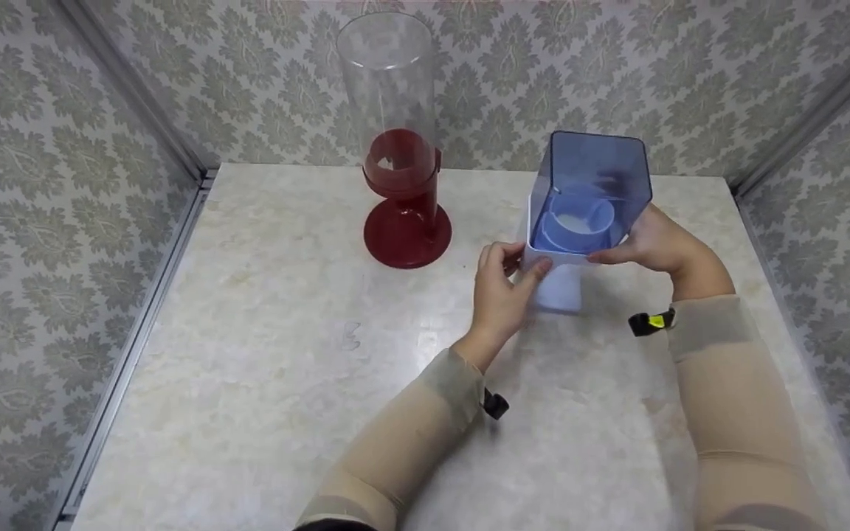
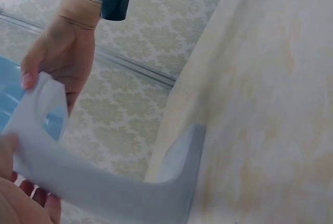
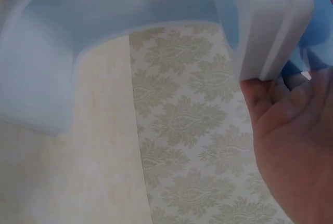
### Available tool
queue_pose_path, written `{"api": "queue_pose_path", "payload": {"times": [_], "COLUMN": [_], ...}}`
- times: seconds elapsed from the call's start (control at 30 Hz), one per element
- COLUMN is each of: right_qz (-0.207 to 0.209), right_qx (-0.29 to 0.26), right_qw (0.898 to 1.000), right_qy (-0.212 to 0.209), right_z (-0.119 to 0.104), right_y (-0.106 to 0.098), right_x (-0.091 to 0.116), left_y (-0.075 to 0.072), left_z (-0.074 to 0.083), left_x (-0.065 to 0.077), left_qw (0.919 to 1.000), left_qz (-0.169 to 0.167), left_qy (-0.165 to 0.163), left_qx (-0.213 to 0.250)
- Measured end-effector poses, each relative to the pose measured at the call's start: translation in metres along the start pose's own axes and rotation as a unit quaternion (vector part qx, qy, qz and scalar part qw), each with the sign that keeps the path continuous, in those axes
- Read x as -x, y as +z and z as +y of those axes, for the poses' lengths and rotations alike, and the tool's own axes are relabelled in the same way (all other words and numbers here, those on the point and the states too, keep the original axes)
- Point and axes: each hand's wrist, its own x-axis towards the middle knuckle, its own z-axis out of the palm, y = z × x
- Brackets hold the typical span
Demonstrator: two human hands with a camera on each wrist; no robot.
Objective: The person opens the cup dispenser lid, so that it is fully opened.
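Marbled tabletop (image 1: pixel 263 383) underlies a boxy, translucent container (image 1: pixel 602 158) and curved white stand (image 2: pixel 104 190).

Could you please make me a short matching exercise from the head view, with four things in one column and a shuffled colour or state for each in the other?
Things:
1. Round base
2. Tall cylinder
3. Box-shaped container
4. Left hand

Colours and states:
A. Tinted blue, see-through
B. Gripping the white stand
C. Dark red, resting on the table
D. Clear and colourless

Right pairs: 1-C, 2-D, 3-A, 4-B
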Motion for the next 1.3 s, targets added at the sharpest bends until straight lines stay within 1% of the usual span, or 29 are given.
{"api": "queue_pose_path", "payload": {"times": [0.1, 0.13, 0.2, 0.3, 0.4, 0.47, 0.53, 0.6, 0.7, 0.8, 0.87, 0.9, 0.93, 0.97, 1.03, 1.07, 1.13, 1.17, 1.2, 1.3], "right_qz": [-0.021, -0.026, -0.033, -0.038, -0.043, -0.044, -0.042, -0.037, -0.026, -0.002, 0.018, 0.032, 0.046, 0.058, 0.079, 0.092, 0.119, 0.131, 0.145, 0.184], "right_qx": [-0.001, -0.007, -0.017, -0.034, -0.04, -0.046, -0.053, -0.059, -0.077, -0.11, -0.163, -0.193, -0.228, -0.268, -0.34, -0.36, -0.389, -0.397, -0.398, -0.393], "right_qw": [1.0, 1.0, 0.999, 0.999, 0.998, 0.998, 0.998, 0.997, 0.996, 0.993, 0.986, 0.98, 0.973, 0.962, 0.935, 0.924, 0.904, 0.897, 0.894, 0.887], "right_qy": [0.005, 0.008, 0.011, 0.011, 0.013, 0.016, 0.018, 0.019, 0.032, 0.045, 0.042, 0.031, 0.011, -0.013, -0.068, -0.093, -0.132, -0.142, -0.148, -0.158], "right_z": [0.002, 0.002, 0.003, 0.002, 0.001, 0.0, 0.001, 0.003, 0.006, 0.008, 0.007, 0.005, 0.003, 0.0, -0.008, -0.012, -0.019, -0.022, -0.023, -0.022], "right_y": [-0.006, -0.007, -0.009, -0.008, -0.006, -0.004, -0.002, 0.0, 0.003, 0.007, 0.01, 0.011, 0.012, 0.013, 0.015, 0.018, 0.023, 0.027, 0.031, 0.039], "right_x": [-0.001, -0.001, -0.003, -0.007, -0.012, -0.014, -0.014, -0.014, -0.01, -0.003, 0.002, 0.004, 0.005, 0.006, 0.003, 0.0, -0.007, -0.011, -0.014, -0.021], "left_y": [-0.008, -0.012, -0.018, -0.026, -0.031, -0.032, -0.033, -0.032, -0.028, -0.023, -0.019, -0.017, -0.015, -0.014, -0.012, -0.012, -0.011, -0.01, -0.01, -0.012], "left_z": [0.005, 0.007, 0.01, 0.012, 0.011, 0.008, 0.004, 0.0, -0.006, -0.01, -0.011, -0.012, -0.011, -0.011, -0.009, -0.008, -0.007, -0.008, -0.008, -0.006], "left_x": [-0.005, -0.009, -0.022, -0.048, -0.072, -0.083, -0.09, -0.092, -0.09, -0.087, -0.085, -0.085, -0.085, -0.085, -0.086, -0.086, -0.087, -0.086, -0.086, -0.088], "left_qw": [0.9985, 0.9974, 0.9943, 0.9877, 0.9795, 0.9752, 0.9735, 0.9744, 0.9773, 0.9789, 0.9788, 0.9786, 0.9785, 0.9783, 0.9782, 0.9783, 0.9783, 0.9782, 0.9781, 0.9762], "left_qz": [-0.042, -0.058, -0.092, -0.147, -0.199, -0.221, -0.228, -0.224, -0.211, -0.203, -0.204, -0.205, -0.205, -0.206, -0.207, -0.206, -0.207, -0.207, -0.208, -0.216], "left_qy": [-0.035, -0.043, -0.052, -0.041, -0.019, -0.006, 0.006, 0.012, 0.009, 0.007, 0.006, 0.007, 0.007, 0.007, 0.008, 0.009, 0.008, 0.009, 0.009, 0.004], "left_qx": [0.007, 0.005, -0.013, -0.035, -0.024, -0.012, -0.012, -0.02, -0.021, -0.02, -0.018, -0.018, -0.02, -0.02, -0.018, -0.018, -0.014, -0.012, -0.011, -0.015]}}
